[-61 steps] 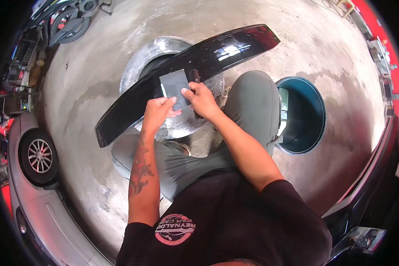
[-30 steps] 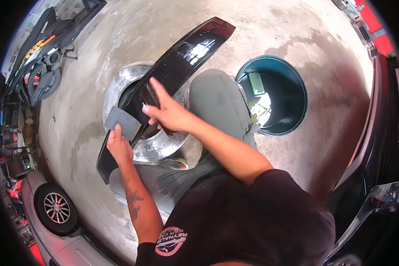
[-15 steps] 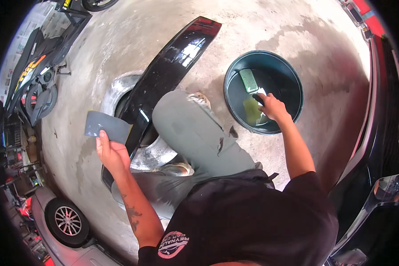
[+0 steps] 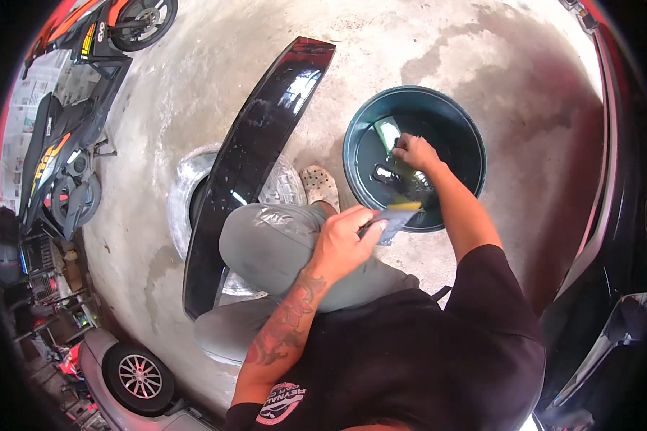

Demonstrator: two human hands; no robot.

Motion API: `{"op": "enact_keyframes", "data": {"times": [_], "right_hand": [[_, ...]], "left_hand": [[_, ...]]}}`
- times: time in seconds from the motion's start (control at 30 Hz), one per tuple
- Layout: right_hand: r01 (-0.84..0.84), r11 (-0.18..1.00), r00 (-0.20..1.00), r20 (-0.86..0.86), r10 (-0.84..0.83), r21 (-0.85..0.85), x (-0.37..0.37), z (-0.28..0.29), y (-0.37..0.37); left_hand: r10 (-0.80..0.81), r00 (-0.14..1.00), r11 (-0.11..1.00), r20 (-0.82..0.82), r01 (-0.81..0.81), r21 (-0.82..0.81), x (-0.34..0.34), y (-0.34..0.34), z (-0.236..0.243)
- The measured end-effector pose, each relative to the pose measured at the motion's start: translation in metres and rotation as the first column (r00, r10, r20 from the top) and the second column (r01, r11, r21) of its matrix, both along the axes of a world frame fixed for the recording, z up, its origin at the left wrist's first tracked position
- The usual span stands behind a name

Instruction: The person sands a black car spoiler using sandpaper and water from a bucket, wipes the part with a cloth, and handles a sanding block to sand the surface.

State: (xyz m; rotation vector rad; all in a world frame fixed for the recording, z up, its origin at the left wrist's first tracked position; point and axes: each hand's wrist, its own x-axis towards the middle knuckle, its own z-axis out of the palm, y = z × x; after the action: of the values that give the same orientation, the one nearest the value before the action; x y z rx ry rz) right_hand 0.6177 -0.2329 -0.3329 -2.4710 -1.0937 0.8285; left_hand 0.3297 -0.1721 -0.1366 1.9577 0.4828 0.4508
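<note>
Lettered shirt badge (image 4: 281,403), lettered motorcycles (image 4: 56,159)

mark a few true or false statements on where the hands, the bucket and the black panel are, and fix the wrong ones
1. The left hand holds a thin, flexible grey sheet. True.
2. The right hand is at the opening of a round, dark teal bucket. True.
3. A long, curved, glossy black panel lies across a round grey tire. True.
4. The bucket stands to the left of the panel. False: it stands to the panel's right.
5. Both hands grip the panel. False: neither hand touches it.
</note>
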Motion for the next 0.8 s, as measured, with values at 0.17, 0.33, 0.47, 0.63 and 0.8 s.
{"op": "enact_keyframes", "data": {"times": [0.17, 0.33, 0.47, 0.63, 0.8], "right_hand": [[-0.079, 0.933, 0.988, 0.099, 0.121, -0.352, -0.017, -0.042, 0.001], [-0.246, 0.863, 0.951, 0.060, 0.302, -0.441, -0.032, -0.050, -0.001], [-0.015, 0.902, 0.965, 0.230, 0.126, -0.431, -0.021, -0.040, -0.006], [0.197, 0.927, 0.978, 0.134, -0.161, -0.319, -0.008, -0.065, -0.012], [-0.467, 0.707, 0.883, -0.236, 0.406, -0.531, -0.025, -0.096, -0.011]], "left_hand": [[0.104, 0.982, 0.960, -0.156, -0.141, -0.243, 0.002, 0.011, -0.002], [0.097, 0.978, 0.940, -0.186, -0.152, -0.307, 0.009, 0.014, -0.001], [0.141, 0.976, 0.912, -0.164, -0.193, -0.362, 0.009, 0.017, -0.003], [0.181, 0.968, 0.881, -0.174, -0.238, -0.409, 0.010, 0.019, -0.009], [0.180, 0.976, 0.853, -0.125, -0.218, -0.473, 0.007, 0.019, -0.015]]}}
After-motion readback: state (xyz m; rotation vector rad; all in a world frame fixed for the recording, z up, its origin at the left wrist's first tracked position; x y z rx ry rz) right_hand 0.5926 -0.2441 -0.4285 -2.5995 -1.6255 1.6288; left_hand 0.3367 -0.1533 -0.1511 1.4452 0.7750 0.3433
